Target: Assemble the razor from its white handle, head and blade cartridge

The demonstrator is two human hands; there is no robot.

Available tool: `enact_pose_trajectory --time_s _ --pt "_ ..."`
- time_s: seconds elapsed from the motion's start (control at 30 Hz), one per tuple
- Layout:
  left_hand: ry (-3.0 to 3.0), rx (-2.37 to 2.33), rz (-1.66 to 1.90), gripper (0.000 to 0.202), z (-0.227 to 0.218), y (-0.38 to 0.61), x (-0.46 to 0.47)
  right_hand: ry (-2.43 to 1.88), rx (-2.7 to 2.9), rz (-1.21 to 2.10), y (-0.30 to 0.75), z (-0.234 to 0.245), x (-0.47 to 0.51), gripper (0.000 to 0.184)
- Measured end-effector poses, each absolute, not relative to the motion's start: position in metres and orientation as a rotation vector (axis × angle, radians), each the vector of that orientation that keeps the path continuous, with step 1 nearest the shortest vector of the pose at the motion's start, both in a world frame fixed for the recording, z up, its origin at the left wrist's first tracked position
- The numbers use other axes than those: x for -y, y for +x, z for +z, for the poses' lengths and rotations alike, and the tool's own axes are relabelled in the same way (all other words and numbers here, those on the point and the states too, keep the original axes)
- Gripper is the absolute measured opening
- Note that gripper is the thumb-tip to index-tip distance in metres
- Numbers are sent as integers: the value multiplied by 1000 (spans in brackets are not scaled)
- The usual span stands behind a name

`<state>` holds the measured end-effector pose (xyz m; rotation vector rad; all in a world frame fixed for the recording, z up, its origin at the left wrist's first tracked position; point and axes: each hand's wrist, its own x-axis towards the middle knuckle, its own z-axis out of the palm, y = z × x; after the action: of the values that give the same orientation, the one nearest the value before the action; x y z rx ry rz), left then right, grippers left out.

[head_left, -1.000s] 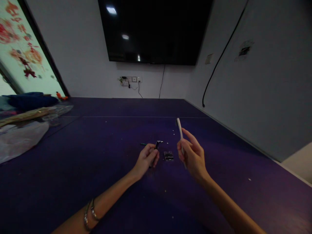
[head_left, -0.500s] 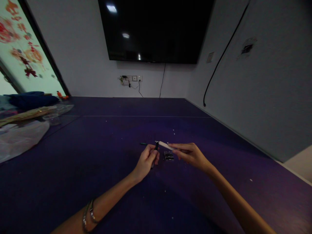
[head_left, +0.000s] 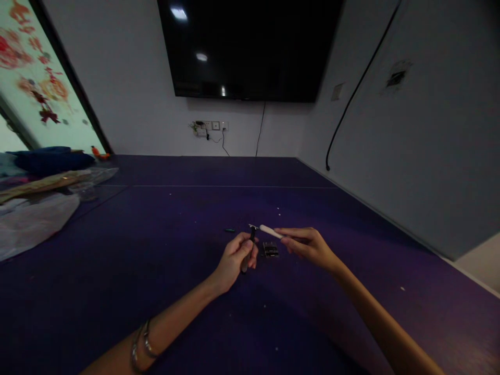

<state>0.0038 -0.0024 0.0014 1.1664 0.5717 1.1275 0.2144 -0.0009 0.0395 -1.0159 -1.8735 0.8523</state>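
My left hand (head_left: pixel 236 259) is closed round the dark handle of what looks like a razor (head_left: pixel 253 232), its narrow silvery crosspiece pointing up and away from me. Between the fingertips of my right hand (head_left: pixel 308 247) is a slim white stick (head_left: pixel 270 231) with a rounded end. That end points left, close to the razor's head, with a small gap between them. Below the stick, a small black item with pale markings (head_left: pixel 271 249) lies on the purple surface. A short green piece (head_left: pixel 229 230) rests just left of the razor.
Plastic bags (head_left: pixel 35 221) and dark blue cloth (head_left: pixel 50 160) are heaped at the left edge. Small white specks dot the purple surface (head_left: pixel 175 312). A large black screen (head_left: pixel 250 47) hangs on the far wall, and a black cable (head_left: pixel 361 80) runs down the right wall.
The white stick has drawn back slightly to the right, away from the razor's head, which now shows more fully. My left hand has barely moved.
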Motion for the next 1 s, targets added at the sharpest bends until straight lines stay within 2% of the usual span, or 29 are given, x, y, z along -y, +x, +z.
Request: enact_pose_trajectory --time_s 0.3,0.53,0.8,1.0 --pt "844 -360 927 15 7 7 12 -896 1980 677 215 34 -3 29" --pt "773 -260 887 13 9 4 12 -869 1946 696 217 33 -4 27" --pt "904 -281 952 15 11 3 7 -1013 1921 762 224 35 -7 30" --pt "1388 -546 1046 18 8 -7 -10 -1133 1870 862 234 49 -3 44"
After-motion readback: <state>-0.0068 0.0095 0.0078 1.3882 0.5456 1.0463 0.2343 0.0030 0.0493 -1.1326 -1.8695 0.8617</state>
